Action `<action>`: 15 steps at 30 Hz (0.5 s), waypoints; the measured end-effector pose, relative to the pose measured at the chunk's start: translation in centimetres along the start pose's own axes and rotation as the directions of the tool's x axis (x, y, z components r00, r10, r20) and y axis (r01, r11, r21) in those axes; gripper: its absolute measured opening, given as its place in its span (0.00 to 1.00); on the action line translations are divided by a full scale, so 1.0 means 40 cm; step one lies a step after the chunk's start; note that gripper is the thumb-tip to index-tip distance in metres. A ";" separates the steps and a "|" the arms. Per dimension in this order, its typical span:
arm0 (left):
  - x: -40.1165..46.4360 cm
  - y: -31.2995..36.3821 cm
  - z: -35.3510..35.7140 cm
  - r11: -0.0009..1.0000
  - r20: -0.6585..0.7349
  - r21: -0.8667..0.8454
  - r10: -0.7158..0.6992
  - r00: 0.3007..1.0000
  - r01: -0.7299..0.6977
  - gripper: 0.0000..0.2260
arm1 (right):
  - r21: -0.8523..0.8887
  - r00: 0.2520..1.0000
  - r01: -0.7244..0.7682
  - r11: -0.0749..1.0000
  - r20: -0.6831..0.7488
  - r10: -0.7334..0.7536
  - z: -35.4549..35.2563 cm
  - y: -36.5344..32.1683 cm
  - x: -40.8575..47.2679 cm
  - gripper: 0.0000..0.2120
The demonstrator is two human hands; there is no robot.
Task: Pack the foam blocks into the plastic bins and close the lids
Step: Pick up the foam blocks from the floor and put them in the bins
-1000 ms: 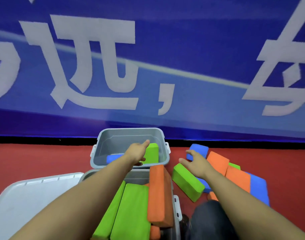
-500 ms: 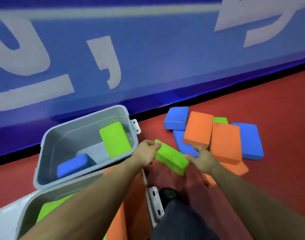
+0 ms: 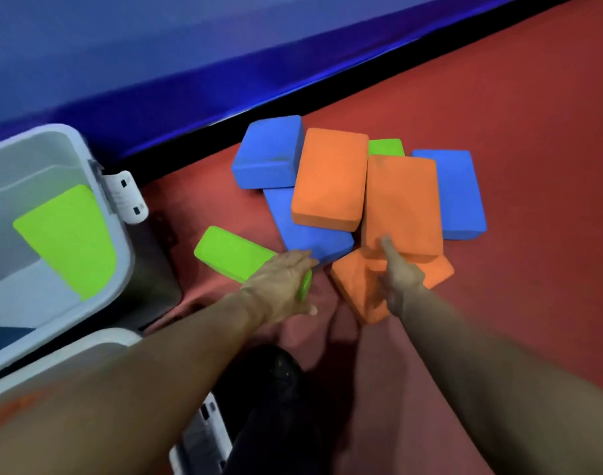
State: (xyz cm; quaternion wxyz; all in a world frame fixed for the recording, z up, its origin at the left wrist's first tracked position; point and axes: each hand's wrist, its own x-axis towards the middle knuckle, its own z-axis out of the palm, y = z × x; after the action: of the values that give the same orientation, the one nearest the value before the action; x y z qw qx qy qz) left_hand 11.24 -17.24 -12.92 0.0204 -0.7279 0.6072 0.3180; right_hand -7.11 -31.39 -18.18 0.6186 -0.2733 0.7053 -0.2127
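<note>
Head-camera view, looking down: a person's two bare forearms reach out over a red carpeted floor (image 3: 533, 138). Nearest, at lower left, sits the rim of a grey plastic bin (image 3: 98, 341). The left hand (image 3: 283, 286) lies over the near end of a loose green rectangular foam block (image 3: 231, 252), fingers spread across its top and thumb out below; whether it truly grips cannot be told. The right hand (image 3: 399, 279) extends straight fingers onto a long orange foam block (image 3: 402, 200), which rests on a tilted orange foam block (image 3: 358, 286) beneath. Beyond lies a jumbled pile: a second orange block (image 3: 329, 176) overlapping two blue blocks (image 3: 269, 152), another blue block (image 3: 461, 190) at right, a green corner (image 3: 385, 147) behind. Farther left, a second grey open plastic bin (image 3: 122, 241) with a white latch (image 3: 127, 197) holds a leaning green block (image 3: 67, 238). A blue banner wall (image 3: 190, 46) backs the scene.
</note>
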 end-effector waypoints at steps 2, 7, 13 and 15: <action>0.029 -0.024 0.032 0.998 -0.004 0.058 -0.016 1.000 0.016 0.46 | 0.104 0.999 -0.041 0.994 0.018 0.039 0.026 0.006 0.021 0.54; 0.039 -0.060 0.067 0.938 -0.153 0.347 0.068 0.986 -0.011 0.39 | 0.231 0.998 -0.058 0.971 0.014 0.056 0.067 -0.015 0.062 0.29; -0.023 -0.053 -0.018 0.997 -0.273 0.030 -0.059 0.960 0.070 0.44 | 0.391 0.999 -0.038 0.920 -0.009 0.045 0.103 -0.053 0.015 0.40; -0.067 -0.039 -0.069 0.990 -0.309 -0.096 -0.131 0.942 0.105 0.43 | 0.351 0.990 -0.001 0.936 -0.133 0.051 0.100 -0.056 -0.028 0.41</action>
State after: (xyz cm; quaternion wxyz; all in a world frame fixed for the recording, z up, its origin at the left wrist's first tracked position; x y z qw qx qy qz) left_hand 13.69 -15.63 -9.99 -0.0862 -0.8045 0.5450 0.2197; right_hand -2.81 -32.22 -16.49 0.6089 -0.1340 0.7016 -0.3451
